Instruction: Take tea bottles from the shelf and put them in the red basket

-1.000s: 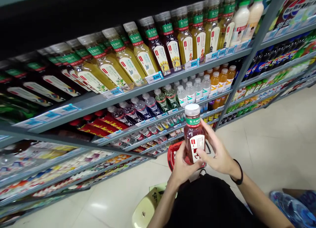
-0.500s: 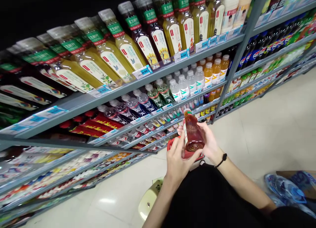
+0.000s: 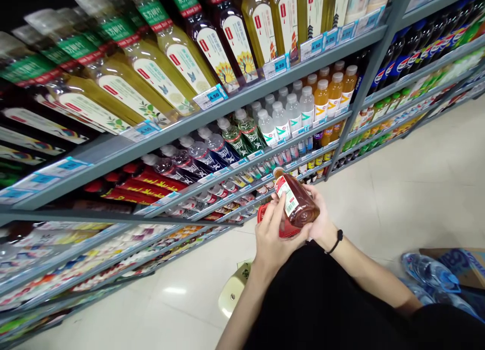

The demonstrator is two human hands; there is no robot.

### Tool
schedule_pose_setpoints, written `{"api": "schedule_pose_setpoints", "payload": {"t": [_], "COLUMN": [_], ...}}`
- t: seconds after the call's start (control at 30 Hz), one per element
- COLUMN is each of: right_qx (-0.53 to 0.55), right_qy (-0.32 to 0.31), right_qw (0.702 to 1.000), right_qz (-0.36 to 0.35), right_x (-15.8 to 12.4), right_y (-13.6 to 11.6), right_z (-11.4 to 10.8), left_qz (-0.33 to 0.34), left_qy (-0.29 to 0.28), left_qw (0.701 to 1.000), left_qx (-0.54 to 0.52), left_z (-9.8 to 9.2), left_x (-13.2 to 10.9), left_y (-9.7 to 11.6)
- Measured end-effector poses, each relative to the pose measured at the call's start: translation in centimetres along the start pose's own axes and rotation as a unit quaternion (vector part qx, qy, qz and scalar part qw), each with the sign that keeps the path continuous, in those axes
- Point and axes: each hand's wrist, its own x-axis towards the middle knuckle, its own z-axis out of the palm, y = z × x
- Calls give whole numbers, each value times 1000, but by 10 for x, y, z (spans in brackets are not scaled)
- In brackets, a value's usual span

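Between my two hands is a bottle of dark reddish-brown tea (image 3: pixel 303 203), tilted with its base toward me and its cap pointing away to the upper left. Its red and white label faces up and left. My left hand (image 3: pixel 275 234) grips it from the left, fingers against the label side and thumb near the base. Wrapped round its right side is my right hand (image 3: pixel 322 221), with a black band on the wrist; some of its fingers are hidden behind the bottle. A red basket (image 3: pixel 264 212) shows partly beneath the bottle and hands.
A long grey drinks shelf (image 3: pixel 235 100) runs along the left and front, its upper tier holding tall tea bottles (image 3: pixel 189 69). A pale yellow stool (image 3: pixel 232 295) stands on the tiled floor. Large water bottles (image 3: pixel 432 274) lie at the lower right beside a cardboard box (image 3: pixel 468 264).
The bottle has turned in my hands, so more of its label now shows. My view has shifted slightly, with the upper shelf appearing higher and nearer.
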Motion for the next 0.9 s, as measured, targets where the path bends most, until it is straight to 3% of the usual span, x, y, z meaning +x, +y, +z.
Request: {"api": "schedule_pose_setpoints", "payload": {"t": [0.07, 0.13, 0.23, 0.37, 0.47, 0.63, 0.77, 0.9], "right_qx": [42, 59, 33, -69, -173, -371, -469, -530], "right_qy": [-45, -84, -88, -23, -20, -79, -66, -96], "right_qw": [996, 991, 996, 985, 960, 901, 847, 826], "right_qz": [69, 90, 10, -158, -219, -212, -240, -166], "right_x": [-2, -4, -9, -14, -17, -25, -11, 20], "right_y": [-4, -9, -15, -14, -11, -16, -24, -26], "right_z": [4, 9, 17, 23, 20, 14, 8, -9], "left_qz": [31, 47, 14, -98, -179, -235, -361, -438], "left_qy": [-1, -11, -40, -90, -68, -14, -39, -84], "left_qw": [999, 999, 996, 967, 927, 851, 759, 708], "left_qx": [-6, -16, -85, -219, -322, -470, -540, -549], "left_z": [-1, -2, -4, 0, 9, 17, 7, -14], "left_x": [-2, -5, -12, -20, -22, -20, -25, -15], "left_y": [-3, -9, -20, -33, -35, -33, -34, -36]}}
